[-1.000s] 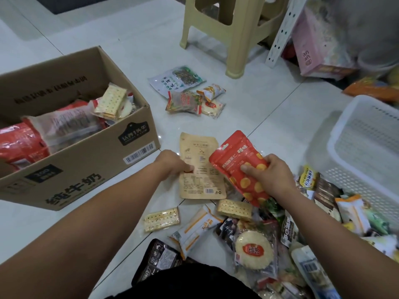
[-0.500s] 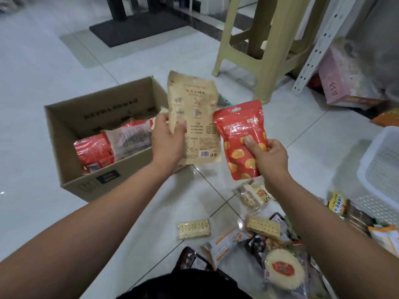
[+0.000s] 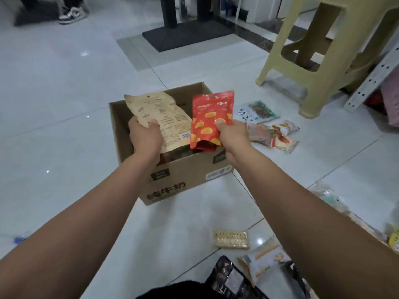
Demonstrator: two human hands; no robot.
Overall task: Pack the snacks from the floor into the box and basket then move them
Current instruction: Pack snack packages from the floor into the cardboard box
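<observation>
An open cardboard box (image 3: 183,182) stands on the white tiled floor ahead of me, with red packets partly showing inside. My left hand (image 3: 145,134) grips a tan paper snack pouch (image 3: 157,114) over the box's left half. My right hand (image 3: 232,134) grips a red snack pouch (image 3: 210,117) with yellow spots over the box's right half. Both pouches hang above the opening. The basket is out of view.
A few loose snack packets (image 3: 269,131) lie right of the box. A cracker pack (image 3: 231,239) and other packets (image 3: 262,263) lie near my knees. A beige plastic stool (image 3: 323,61) stands back right, beside a white perforated rail (image 3: 371,80). A dark table base (image 3: 185,33) is at the back.
Both hands lifted the pouches from the floor and carried them forward over the box. My view has swung left, so the white basket has dropped out of sight.
</observation>
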